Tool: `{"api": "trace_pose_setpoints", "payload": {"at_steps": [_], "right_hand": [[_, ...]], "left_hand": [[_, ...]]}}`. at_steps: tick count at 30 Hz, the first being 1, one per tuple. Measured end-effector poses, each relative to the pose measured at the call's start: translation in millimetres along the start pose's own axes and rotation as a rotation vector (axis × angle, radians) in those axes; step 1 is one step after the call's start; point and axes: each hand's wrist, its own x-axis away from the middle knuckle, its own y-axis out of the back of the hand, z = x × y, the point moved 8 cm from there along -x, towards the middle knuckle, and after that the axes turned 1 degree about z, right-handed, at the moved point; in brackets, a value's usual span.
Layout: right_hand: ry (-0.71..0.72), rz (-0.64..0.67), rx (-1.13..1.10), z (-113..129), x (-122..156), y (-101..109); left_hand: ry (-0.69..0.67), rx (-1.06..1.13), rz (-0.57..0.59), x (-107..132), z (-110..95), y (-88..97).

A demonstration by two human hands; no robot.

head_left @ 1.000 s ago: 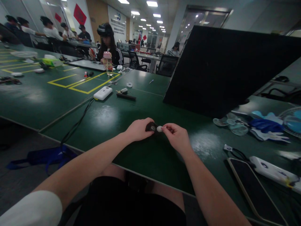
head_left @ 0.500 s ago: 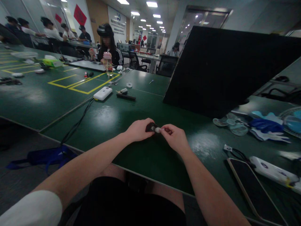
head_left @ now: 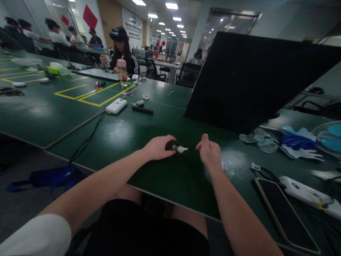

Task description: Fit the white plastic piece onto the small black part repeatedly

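Note:
My left hand rests on the green table and grips a small black part with a white tip sticking out to the right. My right hand is a short way to the right of that tip, apart from it. Its fingers are curled in and the thumb points up; nothing shows in them.
A big black board leans behind the hands. To the right lie a phone, a white power strip, blue gloves and a fan. A white box with a cable lies far left. Several people sit at the back tables.
My right hand has let go of the white tip and drawn away to the right. The white piece now sits in the black part held by my left hand.

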Motion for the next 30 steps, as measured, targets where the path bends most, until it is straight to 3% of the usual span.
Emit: {"api": "trace_pose_setpoints", "payload": {"at_steps": [4,8,13,16,19,22,25,27,30], "right_hand": [[-0.092,-0.017,-0.017,-11.3,-3.0,4.7],[-0.114,-0.011,-0.019,-15.0,-3.7,7.1],[-0.092,0.042,0.003,-14.1,-5.4,2.8],[-0.075,0.068,0.024,-12.9,-6.1,-1.2],[-0.078,0.102,0.024,-13.2,-5.8,-5.2],[-0.082,0.136,0.043,-13.0,-5.9,-8.0],[-0.084,0.177,0.089,-12.9,-7.0,-11.4],[-0.091,0.204,0.124,-14.2,-7.8,-13.7],[-0.088,0.224,0.143,-15.8,-8.8,-15.6]], "left_hand": [[-0.025,-0.004,-0.052,-0.5,6.1,7.2],[0.031,-0.015,-0.091,10.0,30.7,24.8],[0.247,-0.060,-0.231,50.3,95.2,74.9],[0.317,-0.252,-0.308,77.3,121.4,112.2],[0.205,-0.484,-0.284,92.6,121.5,134.5],[0.072,-0.609,-0.212,102.2,114.4,138.2],[0.064,-0.684,-0.218,110.9,114.4,139.5],[0.125,-0.681,-0.310,117.1,120.5,146.6],[0.286,-0.578,-0.546,128.6,141.2,165.8]]}}
